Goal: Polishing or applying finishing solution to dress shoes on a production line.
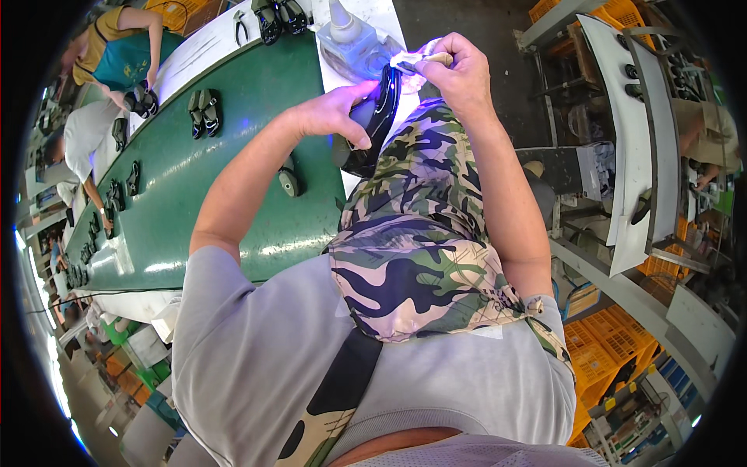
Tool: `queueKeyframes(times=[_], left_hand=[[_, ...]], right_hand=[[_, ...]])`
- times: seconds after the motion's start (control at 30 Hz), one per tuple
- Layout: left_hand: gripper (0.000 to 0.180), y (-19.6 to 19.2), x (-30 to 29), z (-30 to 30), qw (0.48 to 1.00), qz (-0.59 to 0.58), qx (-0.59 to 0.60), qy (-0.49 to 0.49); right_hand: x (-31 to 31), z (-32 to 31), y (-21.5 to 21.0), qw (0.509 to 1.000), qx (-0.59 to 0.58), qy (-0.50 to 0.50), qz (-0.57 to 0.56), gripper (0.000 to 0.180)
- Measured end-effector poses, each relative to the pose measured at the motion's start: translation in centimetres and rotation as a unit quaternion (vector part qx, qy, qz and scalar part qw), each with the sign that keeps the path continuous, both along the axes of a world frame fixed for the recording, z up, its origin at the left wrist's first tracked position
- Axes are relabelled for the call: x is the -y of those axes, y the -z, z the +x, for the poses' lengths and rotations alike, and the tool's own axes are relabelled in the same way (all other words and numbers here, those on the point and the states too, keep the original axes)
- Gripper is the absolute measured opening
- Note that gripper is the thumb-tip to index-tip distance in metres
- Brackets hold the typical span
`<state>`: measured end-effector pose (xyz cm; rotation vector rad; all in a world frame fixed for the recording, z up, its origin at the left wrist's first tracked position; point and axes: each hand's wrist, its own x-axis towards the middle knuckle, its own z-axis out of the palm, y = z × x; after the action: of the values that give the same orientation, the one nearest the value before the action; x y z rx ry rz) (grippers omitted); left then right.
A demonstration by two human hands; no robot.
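My left hand (pixel 339 117) is closed round a glossy black shoe (pixel 382 124), its thumb on the near side. The shoe stands tilted above the lap of my camouflage apron. In my right hand (pixel 461 76) a small brush with a tan handle (pixel 440 58) is pinched between thumb and fingers. Its pale end lies at the shoe's upper tip; whether it touches cannot be made out. Bluish-violet light falls on this spot. Just beyond the shoe stands a translucent plastic bottle (pixel 342 29) with a cone-shaped nozzle, on the white table edge.
To my left runs a green conveyor belt (pixel 257 210) carrying dark shoes (pixel 205 114) and a single shoe (pixel 289 180) near my left arm. Pliers (pixel 240 28) lie at the far edge. Co-workers (pixel 117 47) handle shoes across the belt. Orange crates (pixel 607 342) and a white shelf (pixel 622 140) are on my right.
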<state>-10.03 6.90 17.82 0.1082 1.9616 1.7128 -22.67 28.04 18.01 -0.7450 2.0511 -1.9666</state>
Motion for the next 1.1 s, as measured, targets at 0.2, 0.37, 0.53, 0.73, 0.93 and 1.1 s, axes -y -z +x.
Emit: queueKeyframes(times=[0.2, 0.37, 0.53, 0.73, 0.93, 1.1], left_hand=[[0.091, 1.5, -0.2, 0.4, 0.991, 0.124, 0.034, -0.040], [0.083, 2.3, -0.4, 0.8, 0.961, 0.219, 0.127, -0.108], [0.064, 4.4, -0.1, 0.9, 0.930, 0.278, 0.170, -0.170], [0.050, 4.8, -0.4, 0.7, 0.907, 0.314, 0.192, -0.204], [0.041, 6.0, -1.4, 0.9, 0.886, 0.345, 0.211, -0.229], [0.041, 6.4, -2.6, 0.7, 0.873, 0.360, 0.206, -0.257]], right_hand=[[0.1, 1.2, 0.7, 1.000, 0.007, -0.030, -0.005, 0.015], [0.2, 2.3, 1.4, 0.998, 0.032, -0.050, -0.018, 0.015], [-0.1, 3.0, 2.8, 0.997, 0.036, -0.075, -0.005, 0.016], [-1.1, 3.4, 3.4, 0.983, 0.129, -0.131, -0.012, 0.017], [-2.7, 3.5, 2.2, 0.989, 0.065, -0.131, 0.038, 0.018], [-4.4, 4.0, 2.1, 0.995, -0.009, -0.100, 0.019, 0.018]])
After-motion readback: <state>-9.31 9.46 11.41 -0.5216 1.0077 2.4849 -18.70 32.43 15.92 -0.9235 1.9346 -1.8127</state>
